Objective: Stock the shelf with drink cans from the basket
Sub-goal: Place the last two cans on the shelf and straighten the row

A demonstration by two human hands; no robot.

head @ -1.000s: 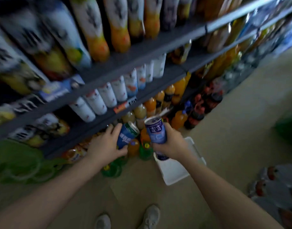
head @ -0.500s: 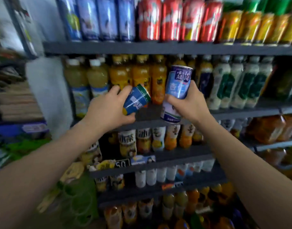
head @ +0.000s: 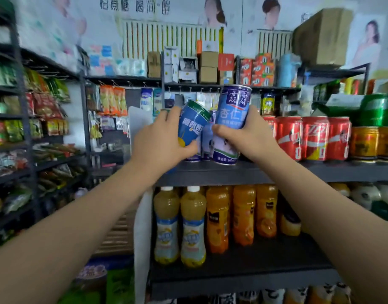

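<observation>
My left hand (head: 161, 139) grips a blue can with a green rim (head: 192, 123), tilted to the right. In my right hand (head: 252, 137) I hold a taller blue-and-white can (head: 231, 113), nearly upright, its base just above the front of the dark can shelf (head: 298, 170). Both cans are raised at the left end of that shelf, almost touching each other. Similar blue cans (head: 207, 141) stand on the shelf behind them, partly hidden. The basket is out of view.
Red cans (head: 313, 139) and orange-gold cans (head: 373, 142) line the same shelf to the right, green cans (head: 377, 109) stacked above. Juice bottles (head: 193, 227) fill the shelf below. A snack rack (head: 46, 110) stands at left; boxes (head: 208, 66) sit on top.
My view has swung up from the floor and basket to the can shelf. Both hands have risen with their cans to the level of that shelf.
</observation>
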